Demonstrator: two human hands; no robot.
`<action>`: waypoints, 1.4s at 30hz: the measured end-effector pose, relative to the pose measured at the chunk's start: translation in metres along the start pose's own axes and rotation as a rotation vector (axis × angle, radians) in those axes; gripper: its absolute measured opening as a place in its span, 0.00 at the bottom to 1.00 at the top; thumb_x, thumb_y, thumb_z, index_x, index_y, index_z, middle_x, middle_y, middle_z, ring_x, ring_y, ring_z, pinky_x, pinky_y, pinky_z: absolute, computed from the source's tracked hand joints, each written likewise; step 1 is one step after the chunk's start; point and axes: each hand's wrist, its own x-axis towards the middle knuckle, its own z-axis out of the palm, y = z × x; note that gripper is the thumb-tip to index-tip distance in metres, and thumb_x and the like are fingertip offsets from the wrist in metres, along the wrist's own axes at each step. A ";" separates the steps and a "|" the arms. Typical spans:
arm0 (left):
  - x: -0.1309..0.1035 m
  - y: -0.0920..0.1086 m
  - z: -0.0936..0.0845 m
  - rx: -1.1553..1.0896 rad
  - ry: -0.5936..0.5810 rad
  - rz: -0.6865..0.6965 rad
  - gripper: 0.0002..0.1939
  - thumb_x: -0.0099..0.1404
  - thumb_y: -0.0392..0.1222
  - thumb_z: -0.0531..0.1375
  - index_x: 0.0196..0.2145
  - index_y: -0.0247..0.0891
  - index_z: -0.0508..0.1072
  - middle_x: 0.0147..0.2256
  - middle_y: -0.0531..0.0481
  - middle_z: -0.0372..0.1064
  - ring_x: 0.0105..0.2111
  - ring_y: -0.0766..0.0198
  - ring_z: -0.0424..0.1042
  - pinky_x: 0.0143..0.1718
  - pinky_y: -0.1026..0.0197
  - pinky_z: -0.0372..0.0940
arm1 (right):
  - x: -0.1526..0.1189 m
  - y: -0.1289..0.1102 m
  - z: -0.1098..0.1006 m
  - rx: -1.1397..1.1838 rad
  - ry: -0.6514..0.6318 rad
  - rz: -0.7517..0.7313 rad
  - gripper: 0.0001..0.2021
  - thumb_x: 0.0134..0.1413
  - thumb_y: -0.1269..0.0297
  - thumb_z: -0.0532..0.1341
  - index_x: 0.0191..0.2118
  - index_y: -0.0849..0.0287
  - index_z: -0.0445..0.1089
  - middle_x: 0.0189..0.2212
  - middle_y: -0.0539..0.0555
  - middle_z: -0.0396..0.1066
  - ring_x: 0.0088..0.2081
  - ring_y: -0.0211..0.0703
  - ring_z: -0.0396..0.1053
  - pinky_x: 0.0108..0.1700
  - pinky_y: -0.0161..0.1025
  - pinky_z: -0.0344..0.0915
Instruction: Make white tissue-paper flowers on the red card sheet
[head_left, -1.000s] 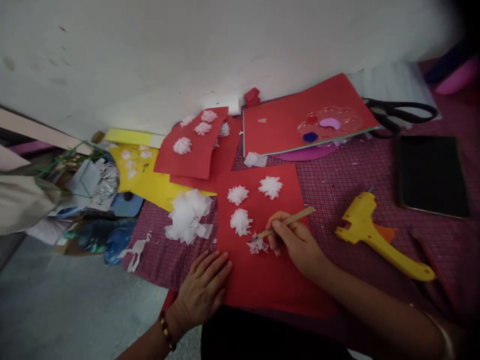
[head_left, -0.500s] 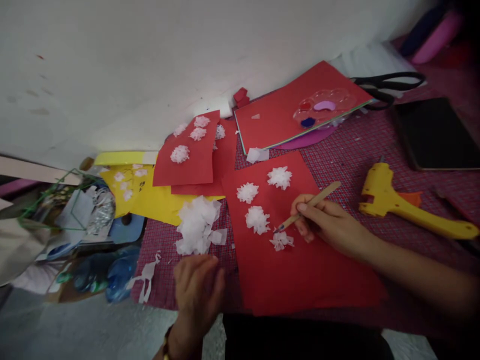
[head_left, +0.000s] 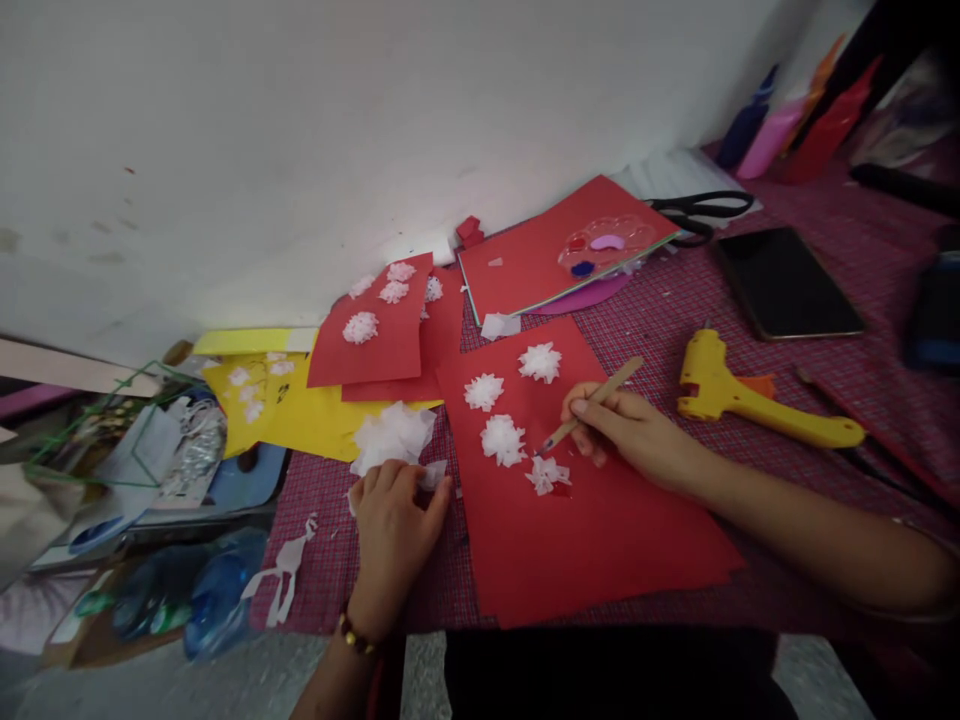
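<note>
My right hand (head_left: pixel 619 425) is closed around a slim wooden stick (head_left: pixel 611 385). Its dark tip points down beside a small, partly filled tuft of white tissue paper (head_left: pixel 548 475) on a red sheet (head_left: pixel 585 550). A shiny, wet-looking spot (head_left: pixel 562 490) shows at that tuft's lower edge. Three fuller tissue-paper flowers, one of them a ruffled flower (head_left: pixel 502 440), sit higher on the same sheet. My left hand (head_left: pixel 397 510), thumb apart, rests at the near edge of a pile of white tissue squares (head_left: pixel 394 435); its fingertips touch the pile and are partly hidden.
A yellow glue gun (head_left: pixel 757 395) and a black tablet (head_left: pixel 787 283) lie to the right. Behind are a paint palette (head_left: pixel 607 243), black-handled scissors (head_left: pixel 697 210) and paint bottles (head_left: pixel 772 138). Decorated red cards (head_left: pixel 375 350) and yellow paper (head_left: pixel 300 415) stand left, near the wall.
My left hand has moved forward onto the tissue pile. My right hand still holds the stick by the small tuft, and the view has shifted to the right.
</note>
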 end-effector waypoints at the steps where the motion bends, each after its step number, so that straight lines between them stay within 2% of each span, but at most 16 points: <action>1: 0.000 -0.001 0.001 0.012 0.001 -0.005 0.12 0.63 0.50 0.57 0.31 0.39 0.71 0.34 0.45 0.70 0.39 0.50 0.66 0.41 0.49 0.55 | 0.000 0.000 0.000 -0.008 0.005 -0.002 0.15 0.58 0.53 0.58 0.28 0.60 0.67 0.18 0.47 0.64 0.18 0.32 0.60 0.19 0.32 0.59; 7: 0.000 -0.007 0.007 -0.056 -0.002 -0.106 0.06 0.63 0.43 0.57 0.33 0.38 0.68 0.32 0.46 0.71 0.35 0.53 0.69 0.37 0.54 0.60 | -0.001 0.002 -0.002 -0.020 -0.003 -0.008 0.14 0.58 0.53 0.58 0.28 0.59 0.66 0.18 0.47 0.64 0.18 0.32 0.60 0.19 0.32 0.58; 13: -0.001 -0.015 0.000 -0.132 -0.012 -0.147 0.06 0.64 0.39 0.54 0.31 0.38 0.69 0.31 0.47 0.71 0.34 0.55 0.70 0.36 0.56 0.62 | -0.004 0.002 0.000 -0.029 -0.034 -0.026 0.14 0.59 0.55 0.57 0.29 0.59 0.66 0.18 0.47 0.63 0.17 0.31 0.60 0.19 0.32 0.57; 17: -0.001 -0.021 -0.006 -0.180 0.043 -0.029 0.08 0.62 0.35 0.54 0.36 0.36 0.72 0.36 0.44 0.72 0.39 0.54 0.70 0.41 0.53 0.64 | -0.005 0.000 0.000 -0.040 -0.036 -0.044 0.14 0.59 0.55 0.57 0.29 0.59 0.66 0.18 0.47 0.64 0.17 0.31 0.59 0.19 0.32 0.57; 21: -0.002 -0.023 -0.008 -0.106 0.020 0.171 0.17 0.60 0.29 0.54 0.44 0.40 0.74 0.49 0.42 0.69 0.51 0.50 0.65 0.52 0.45 0.61 | -0.006 -0.002 0.000 -0.058 -0.030 -0.076 0.14 0.59 0.54 0.57 0.28 0.59 0.66 0.18 0.47 0.64 0.17 0.31 0.59 0.19 0.32 0.55; 24: -0.001 -0.023 -0.006 -0.036 0.006 0.220 0.16 0.61 0.29 0.54 0.43 0.42 0.76 0.53 0.43 0.67 0.56 0.48 0.61 0.55 0.41 0.57 | -0.006 -0.001 -0.001 -0.074 -0.042 -0.080 0.15 0.60 0.54 0.57 0.28 0.59 0.66 0.18 0.47 0.64 0.17 0.31 0.59 0.20 0.32 0.56; 27: 0.004 -0.026 -0.004 -0.083 0.061 0.190 0.11 0.63 0.32 0.55 0.37 0.41 0.77 0.51 0.43 0.69 0.55 0.49 0.62 0.55 0.41 0.57 | -0.006 0.000 0.000 -0.097 -0.050 -0.089 0.15 0.59 0.54 0.57 0.27 0.59 0.65 0.18 0.47 0.63 0.17 0.31 0.58 0.19 0.32 0.55; 30: 0.010 -0.028 -0.007 -0.254 0.173 0.090 0.08 0.63 0.36 0.57 0.33 0.39 0.76 0.46 0.43 0.71 0.49 0.52 0.67 0.52 0.46 0.60 | -0.006 -0.005 0.000 -0.087 -0.033 -0.088 0.15 0.58 0.54 0.57 0.27 0.59 0.65 0.18 0.46 0.63 0.17 0.32 0.59 0.19 0.32 0.55; 32: 0.014 -0.025 -0.012 -0.441 0.201 -0.037 0.06 0.62 0.40 0.58 0.30 0.38 0.75 0.39 0.45 0.73 0.42 0.56 0.70 0.46 0.52 0.64 | -0.006 -0.012 0.001 -0.065 -0.008 -0.092 0.14 0.57 0.54 0.58 0.28 0.59 0.65 0.18 0.47 0.64 0.18 0.32 0.60 0.20 0.32 0.57; 34: 0.019 -0.015 -0.017 -0.722 0.129 -0.203 0.08 0.61 0.43 0.60 0.29 0.37 0.74 0.30 0.49 0.71 0.32 0.61 0.70 0.37 0.58 0.65 | -0.008 -0.024 0.003 -0.046 0.003 -0.122 0.13 0.57 0.55 0.58 0.29 0.59 0.65 0.19 0.47 0.66 0.18 0.33 0.61 0.21 0.32 0.58; 36: 0.025 0.001 -0.021 -1.055 0.004 -0.328 0.09 0.59 0.45 0.62 0.27 0.37 0.72 0.24 0.53 0.68 0.25 0.66 0.66 0.29 0.64 0.62 | -0.011 -0.037 0.007 -0.035 -0.007 -0.186 0.11 0.58 0.56 0.58 0.31 0.59 0.65 0.21 0.49 0.68 0.19 0.33 0.62 0.22 0.32 0.60; 39: 0.038 0.032 -0.023 -1.439 -0.117 -0.371 0.09 0.54 0.44 0.65 0.27 0.35 0.72 0.22 0.55 0.66 0.22 0.71 0.62 0.25 0.67 0.58 | -0.019 -0.049 0.017 -0.051 -0.032 -0.294 0.10 0.60 0.57 0.56 0.33 0.58 0.65 0.25 0.50 0.71 0.20 0.33 0.64 0.23 0.33 0.61; 42: 0.049 0.061 -0.021 -1.590 -0.215 -0.399 0.10 0.51 0.41 0.66 0.30 0.35 0.74 0.22 0.55 0.66 0.22 0.72 0.61 0.25 0.68 0.56 | -0.023 -0.046 0.024 -0.085 -0.021 -0.360 0.10 0.61 0.57 0.55 0.35 0.57 0.65 0.26 0.50 0.70 0.22 0.34 0.65 0.24 0.33 0.63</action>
